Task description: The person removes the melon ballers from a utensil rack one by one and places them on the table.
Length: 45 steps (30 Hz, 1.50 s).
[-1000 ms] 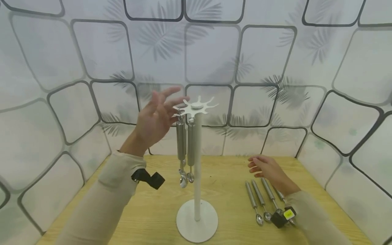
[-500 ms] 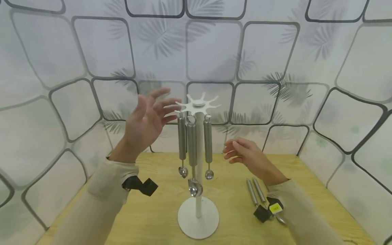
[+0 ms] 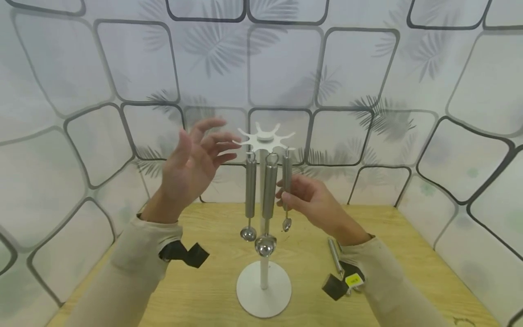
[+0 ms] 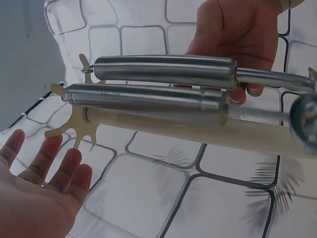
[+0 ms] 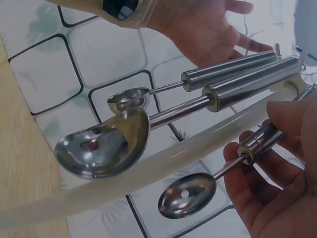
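A white rack (image 3: 264, 141) with radiating hooks tops a post on a round base (image 3: 264, 289). Steel scoops with tubular handles hang from it. My right hand (image 3: 316, 202) holds the handle of the small melon baller (image 5: 188, 195), thumb on one side and fingers on the other; its oval bowl has a hole. Beside it hangs a larger ice cream scoop (image 3: 266, 245), then a scoop with a smaller round bowl (image 3: 248, 234). At the rack's left my left hand (image 3: 189, 165) is raised palm up, its relaxed fingertips close to the hooks and holding nothing.
On the wooden table (image 3: 196, 290), right of the base, lies another steel-handled utensil (image 3: 335, 255), partly covered by the right wrist's camera (image 3: 336, 287). A patterned cloth (image 3: 282, 72) encloses the table at the back and both sides.
The rack's top has turned, carrying the hanging scoops round to the right. My right hand has moved left from over the table utensils and grasped the melon baller's handle. My left hand shifted slightly left.
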Each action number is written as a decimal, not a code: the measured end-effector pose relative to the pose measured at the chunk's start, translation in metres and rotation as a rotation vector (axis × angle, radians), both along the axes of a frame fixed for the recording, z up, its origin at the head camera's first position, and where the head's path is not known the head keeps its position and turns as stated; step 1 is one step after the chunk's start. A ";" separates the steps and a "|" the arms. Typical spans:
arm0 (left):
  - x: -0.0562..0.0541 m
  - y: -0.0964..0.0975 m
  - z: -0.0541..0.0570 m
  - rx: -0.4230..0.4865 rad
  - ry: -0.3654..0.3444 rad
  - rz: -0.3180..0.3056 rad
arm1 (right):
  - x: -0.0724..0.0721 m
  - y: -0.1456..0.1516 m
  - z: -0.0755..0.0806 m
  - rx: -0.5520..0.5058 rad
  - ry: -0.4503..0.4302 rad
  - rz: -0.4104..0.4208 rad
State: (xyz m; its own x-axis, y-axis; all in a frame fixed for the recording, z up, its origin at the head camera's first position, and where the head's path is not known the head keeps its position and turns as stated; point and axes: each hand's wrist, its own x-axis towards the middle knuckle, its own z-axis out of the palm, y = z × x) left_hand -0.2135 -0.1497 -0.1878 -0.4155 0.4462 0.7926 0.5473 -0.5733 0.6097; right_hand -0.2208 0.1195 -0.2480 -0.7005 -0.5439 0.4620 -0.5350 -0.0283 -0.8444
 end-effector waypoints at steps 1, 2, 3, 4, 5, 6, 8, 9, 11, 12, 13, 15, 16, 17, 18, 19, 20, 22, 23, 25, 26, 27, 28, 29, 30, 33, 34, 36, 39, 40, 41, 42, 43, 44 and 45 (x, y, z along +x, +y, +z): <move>0.000 0.001 0.001 -0.004 0.009 0.004 | 0.000 0.000 0.001 -0.005 0.003 -0.008; 0.000 0.001 0.001 -0.009 0.019 0.005 | 0.000 0.000 0.001 -0.010 0.005 -0.016; 0.000 0.002 0.002 -0.014 0.028 0.006 | 0.000 0.000 0.001 -0.014 0.013 -0.024; 0.000 0.002 0.002 -0.019 0.037 0.007 | -0.001 0.000 0.001 -0.019 0.019 -0.030; 0.000 0.003 0.002 -0.023 0.043 0.008 | -0.001 0.001 0.002 -0.023 0.022 -0.028; -0.001 0.004 0.003 -0.026 0.051 0.005 | 0.000 0.002 0.003 -0.019 0.028 -0.034; -0.001 0.005 0.003 -0.035 0.059 0.008 | 0.001 0.004 0.004 -0.013 0.029 -0.043; -0.001 0.006 0.003 -0.040 0.062 0.013 | 0.001 0.005 0.005 -0.006 0.030 -0.052; -0.002 0.007 0.002 -0.049 0.065 0.030 | 0.003 0.007 0.007 -0.001 0.029 -0.066; -0.002 0.008 0.002 -0.054 0.066 0.041 | 0.003 0.009 0.007 0.001 0.029 -0.076; -0.002 0.008 0.001 -0.059 0.066 0.052 | 0.004 0.011 0.007 -0.002 0.033 -0.079; -0.003 0.009 0.000 -0.063 0.061 0.065 | 0.004 0.016 0.007 -0.008 0.040 -0.093; -0.003 0.009 0.000 -0.064 0.058 0.069 | 0.003 0.019 0.007 -0.013 0.041 -0.098; -0.003 0.009 -0.001 -0.065 0.056 0.071 | 0.003 0.023 0.006 -0.016 0.043 -0.105; -0.003 0.010 -0.001 -0.066 0.053 0.071 | 0.003 0.028 0.005 -0.017 0.042 -0.114; -0.004 0.010 -0.002 -0.066 0.050 0.071 | 0.002 0.032 0.003 -0.013 0.040 -0.127; -0.004 0.010 -0.002 -0.067 0.049 0.070 | 0.001 0.037 0.001 -0.006 0.036 -0.146; -0.004 0.011 -0.002 -0.072 0.051 0.073 | -0.001 0.046 -0.003 0.013 0.032 -0.186; -0.004 0.011 -0.002 -0.075 0.054 0.075 | -0.002 0.051 -0.006 0.026 0.025 -0.208; -0.003 0.011 -0.003 -0.079 0.059 0.080 | -0.005 0.060 -0.011 0.055 0.009 -0.255; -0.003 0.011 -0.003 -0.081 0.062 0.085 | -0.007 0.065 -0.014 0.069 0.003 -0.274; -0.004 0.012 -0.003 -0.078 0.066 0.088 | -0.009 0.070 -0.018 0.085 -0.007 -0.295; -0.004 0.012 -0.004 -0.075 0.071 0.094 | -0.011 0.076 -0.021 0.106 -0.014 -0.316; -0.004 0.013 -0.004 -0.072 0.075 0.104 | -0.012 0.082 -0.025 0.130 -0.024 -0.338; -0.005 0.014 -0.004 -0.069 0.078 0.115 | -0.014 0.089 -0.029 0.155 -0.031 -0.360; -0.006 0.017 -0.004 -0.064 0.092 0.154 | -0.017 0.111 -0.042 0.228 -0.060 -0.429; -0.007 0.018 -0.004 -0.065 0.095 0.167 | -0.018 0.118 -0.046 0.249 -0.072 -0.449; -0.007 0.019 -0.003 -0.067 0.096 0.182 | -0.021 0.131 -0.055 0.283 -0.105 -0.488; -0.007 0.020 -0.001 -0.075 0.098 0.198 | -0.028 0.150 -0.069 0.306 -0.156 -0.523; -0.007 0.020 0.000 -0.081 0.099 0.205 | -0.031 0.156 -0.073 0.307 -0.178 -0.528; -0.007 0.020 0.000 -0.087 0.100 0.212 | -0.033 0.162 -0.078 0.304 -0.202 -0.526; -0.007 0.020 0.000 -0.095 0.101 0.220 | -0.035 0.167 -0.083 0.297 -0.224 -0.518; -0.007 0.019 0.000 -0.105 0.100 0.228 | -0.037 0.173 -0.088 0.290 -0.250 -0.512; -0.007 0.019 -0.001 -0.114 0.100 0.237 | -0.038 0.177 -0.092 0.284 -0.274 -0.504; -0.007 0.018 -0.001 -0.122 0.099 0.244 | -0.039 0.182 -0.097 0.274 -0.296 -0.497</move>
